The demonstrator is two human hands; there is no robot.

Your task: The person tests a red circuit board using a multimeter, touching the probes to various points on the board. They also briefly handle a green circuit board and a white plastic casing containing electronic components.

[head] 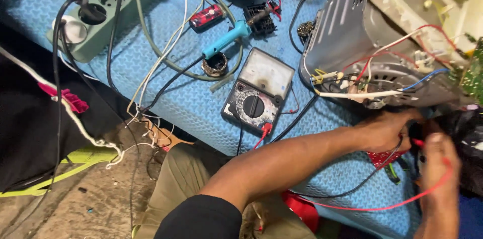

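At four o'clock in the head view, both hands work close under the opened grey appliance [347, 33], which lies tipped on the blue mat [166, 93] with its wiring spilling from its underside. Left hand [385, 131] reaches across from seven o'clock, fingers curled shut around the dark probe [416, 131] with the black lead [352, 188]; that probe's tip is hidden by the fingers, so its heading cannot be told. Right hand [437, 163] rises from five o'clock, fingers closed on the red probe [418, 142]; this probe's long axis runs roughly nine to three o'clock, the visible red end pointing toward nine o'clock, at the left hand. Red lead [397, 204] sags in a loop below both hands and trails toward eight o'clock.

Analogue multimeter [258, 90] lies flat at the centre of the mat, well apart from the hands, long axis running one to seven o'clock, dial face at the one o'clock end, both leads plugged in at its seven o'clock end. Blue-handled soldering iron [229, 38] lies at eleven o'clock, tip toward two o'clock. Green power strip [108, 10] sits at ten o'clock
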